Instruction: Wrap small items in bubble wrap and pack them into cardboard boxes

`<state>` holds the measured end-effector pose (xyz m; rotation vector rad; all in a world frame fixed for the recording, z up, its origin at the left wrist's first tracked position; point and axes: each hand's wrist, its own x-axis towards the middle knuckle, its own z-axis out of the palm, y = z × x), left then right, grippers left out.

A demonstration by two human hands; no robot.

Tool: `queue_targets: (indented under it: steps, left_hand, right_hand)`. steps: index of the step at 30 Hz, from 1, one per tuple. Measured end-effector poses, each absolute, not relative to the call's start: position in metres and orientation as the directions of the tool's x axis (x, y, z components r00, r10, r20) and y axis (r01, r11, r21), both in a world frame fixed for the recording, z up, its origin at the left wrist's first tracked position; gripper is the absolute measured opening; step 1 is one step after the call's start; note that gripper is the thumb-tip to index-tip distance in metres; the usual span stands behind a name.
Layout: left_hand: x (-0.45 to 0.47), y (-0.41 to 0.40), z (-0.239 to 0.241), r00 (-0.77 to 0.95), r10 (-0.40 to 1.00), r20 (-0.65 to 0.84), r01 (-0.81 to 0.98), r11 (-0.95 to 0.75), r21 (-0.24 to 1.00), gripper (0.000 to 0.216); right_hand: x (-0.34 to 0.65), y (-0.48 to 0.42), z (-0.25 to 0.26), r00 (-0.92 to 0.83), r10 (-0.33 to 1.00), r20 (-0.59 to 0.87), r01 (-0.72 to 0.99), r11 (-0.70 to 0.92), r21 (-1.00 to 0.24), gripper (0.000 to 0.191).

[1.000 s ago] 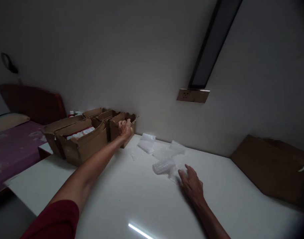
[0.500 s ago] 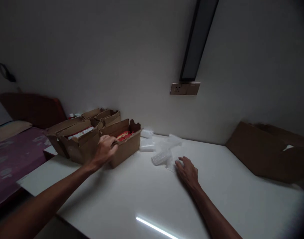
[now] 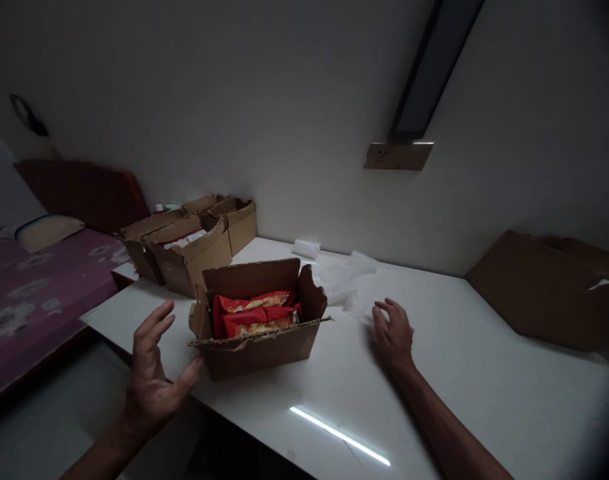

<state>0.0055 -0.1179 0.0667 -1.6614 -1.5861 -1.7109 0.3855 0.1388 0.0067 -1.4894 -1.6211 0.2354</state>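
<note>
An open cardboard box (image 3: 264, 355) with a ragged top edge stands close to the table's front edge. Inside it lie red snack packets (image 3: 259, 320). My left hand (image 3: 157, 373) is just left of this box, fingers spread and holding nothing; its thumb tip is by the lower left corner, and I cannot tell whether it touches. To the right of the box, my right hand (image 3: 393, 332) rests low over the white table with loosely bent fingers and nothing in them. Clear bubble wrap (image 3: 342, 277) lies beyond, between the box and that hand.
Several more open cardboard boxes (image 3: 199, 257) are grouped at the table's back left, one with packets inside. A larger brown carton (image 3: 549, 300) sits at the right. Behind the table (image 3: 434, 387) runs a wall with a socket plate (image 3: 398, 157); a bed (image 3: 44, 287) is at left.
The box of red packets has come from beside the other boxes toward me and turned. My left hand has let go of its edge and moved left and down. My right hand has barely moved.
</note>
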Motion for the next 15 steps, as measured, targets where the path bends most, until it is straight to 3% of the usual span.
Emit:
queue_targets:
  steps: [4,6,8,12,15]
  left_hand:
    - [-0.009,-0.108,0.015,-0.487,0.718,0.498,0.547,-0.194,0.814,0.083]
    - [-0.012,-0.101,-0.006,-0.512,0.810,0.286,0.443,-0.036,0.896,0.081]
    - [-0.010,-0.095,-0.019,-0.487,0.858,0.164,0.407,0.057,0.912,0.069]
    - [0.004,-0.077,-0.014,-0.388,0.913,0.128,0.401,0.042,0.915,0.050]
    - [0.019,-0.055,-0.006,-0.302,0.945,0.126,0.387,0.001,0.922,0.046]
  right_hand:
    - [0.364,0.092,0.007,-0.005,0.893,0.450,0.640,0.349,-0.684,0.035]
    - [0.346,0.065,0.006,-0.115,0.904,0.413,0.596,0.395,-0.699,0.032]
    - [0.329,0.043,0.006,-0.240,0.894,0.378,0.513,0.447,-0.732,0.033]
    - [0.322,0.031,0.007,-0.393,0.858,0.331,0.357,0.474,-0.805,0.034]
    - [0.342,0.055,0.007,-0.285,0.865,0.413,0.457,0.501,-0.735,0.032]
